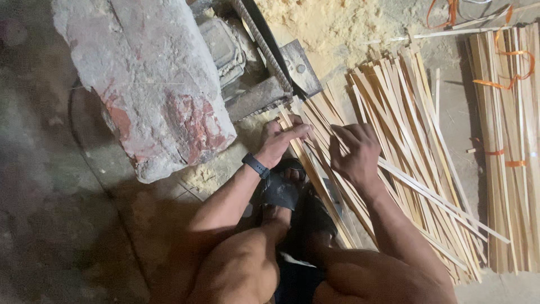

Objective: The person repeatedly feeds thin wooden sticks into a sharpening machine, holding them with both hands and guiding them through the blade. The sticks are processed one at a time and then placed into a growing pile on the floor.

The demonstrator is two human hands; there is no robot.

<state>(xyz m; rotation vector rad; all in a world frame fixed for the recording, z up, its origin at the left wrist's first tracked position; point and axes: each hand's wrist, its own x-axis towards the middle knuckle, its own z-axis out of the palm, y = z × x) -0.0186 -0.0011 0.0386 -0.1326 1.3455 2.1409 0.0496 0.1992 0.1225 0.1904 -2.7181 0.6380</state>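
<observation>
**Low on the workshop floor, sorting thin wooden strips**

Beside the plastered block [152, 84] and the metal machine part [270, 73], I see both my hands down on the fan of loose wooden strips [394, 146]. My left hand [281, 141], smartwatch [256, 165] on the wrist, pinches the near ends of a few strips. My right hand [354, 155] lies curled over the pile, fingers bent around some strips; how firmly, I cannot tell. I judge the work part done: bundles tied with orange tape [509, 152] lie at the right, while the large loose heap remains. Sawdust [326, 22] covers the floor beyond.
</observation>
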